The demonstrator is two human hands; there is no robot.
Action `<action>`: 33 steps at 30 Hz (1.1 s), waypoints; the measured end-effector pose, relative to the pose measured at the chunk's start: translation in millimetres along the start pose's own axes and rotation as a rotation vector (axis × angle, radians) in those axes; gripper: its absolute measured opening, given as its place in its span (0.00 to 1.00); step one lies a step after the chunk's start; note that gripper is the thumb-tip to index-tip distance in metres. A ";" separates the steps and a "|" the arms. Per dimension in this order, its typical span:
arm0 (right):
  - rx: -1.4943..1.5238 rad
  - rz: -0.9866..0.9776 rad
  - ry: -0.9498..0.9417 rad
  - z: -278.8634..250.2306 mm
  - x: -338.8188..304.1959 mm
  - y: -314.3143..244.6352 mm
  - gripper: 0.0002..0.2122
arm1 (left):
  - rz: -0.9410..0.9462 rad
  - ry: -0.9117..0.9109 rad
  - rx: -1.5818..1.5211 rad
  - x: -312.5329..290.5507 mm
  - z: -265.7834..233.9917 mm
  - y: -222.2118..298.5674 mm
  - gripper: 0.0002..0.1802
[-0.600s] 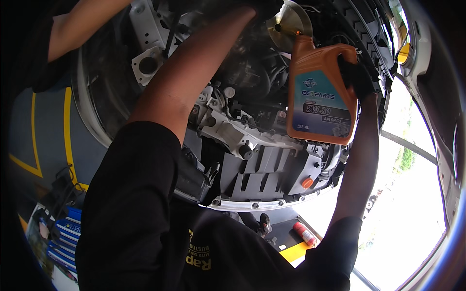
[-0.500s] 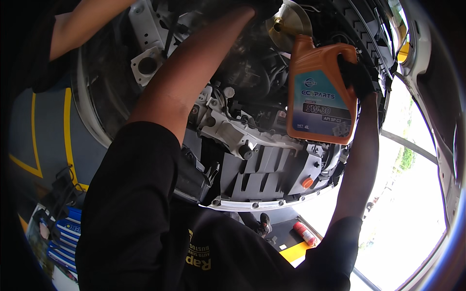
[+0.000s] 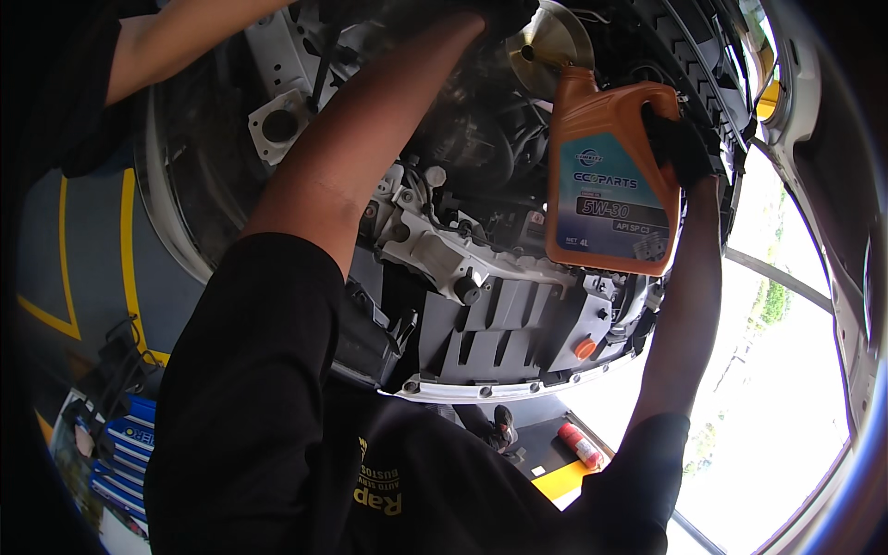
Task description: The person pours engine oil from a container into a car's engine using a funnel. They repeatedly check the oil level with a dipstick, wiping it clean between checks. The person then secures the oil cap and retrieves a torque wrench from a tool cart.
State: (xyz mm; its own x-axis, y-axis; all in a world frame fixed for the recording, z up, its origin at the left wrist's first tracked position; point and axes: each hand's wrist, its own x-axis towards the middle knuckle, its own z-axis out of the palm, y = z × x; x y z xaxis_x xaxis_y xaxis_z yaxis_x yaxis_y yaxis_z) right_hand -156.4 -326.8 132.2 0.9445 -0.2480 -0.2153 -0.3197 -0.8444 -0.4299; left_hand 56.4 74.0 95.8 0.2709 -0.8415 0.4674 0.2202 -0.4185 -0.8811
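Currently, right hand (image 3: 680,153) grip clamped on orange engine-oil jug (image 3: 606,199), near gold-toned funnel (image 3: 566,44). Left hand (image 3: 511,15) beside funnel; cannot tell its grip.

The jug (image 3: 566,120) looks to me like smooth orange plastic, faintly glossy, its label (image 3: 615,199) slick. That round dish-like piece (image 3: 561,37) has a brassy, metallic shine. I see matt black cloth on the shirt (image 3: 250,370), dull grey plastic panels (image 3: 490,324), a glossy red extinguisher (image 3: 581,446).
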 end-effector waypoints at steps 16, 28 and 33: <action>-0.131 0.124 -0.020 0.5 2.4 -14.0 0.32 | -0.036 0.012 -0.259 5.8 4.6 17.8 0.37; -0.231 -0.067 0.013 -0.4 -13.0 -28.9 0.35 | 0.086 -0.082 0.115 -1.2 -4.2 13.1 0.38; -0.194 -0.017 0.055 0.4 -13.4 -28.1 0.34 | -0.111 -0.078 -0.801 17.8 10.0 34.9 0.34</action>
State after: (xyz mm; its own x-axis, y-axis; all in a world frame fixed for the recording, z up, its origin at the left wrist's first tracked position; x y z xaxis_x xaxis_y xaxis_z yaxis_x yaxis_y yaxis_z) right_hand -160.2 -299.6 146.8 0.9540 -0.2541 -0.1593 -0.2884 -0.9229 -0.2551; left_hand 78.2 47.8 74.1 0.3580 -0.7669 0.5326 -0.4800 -0.6404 -0.5996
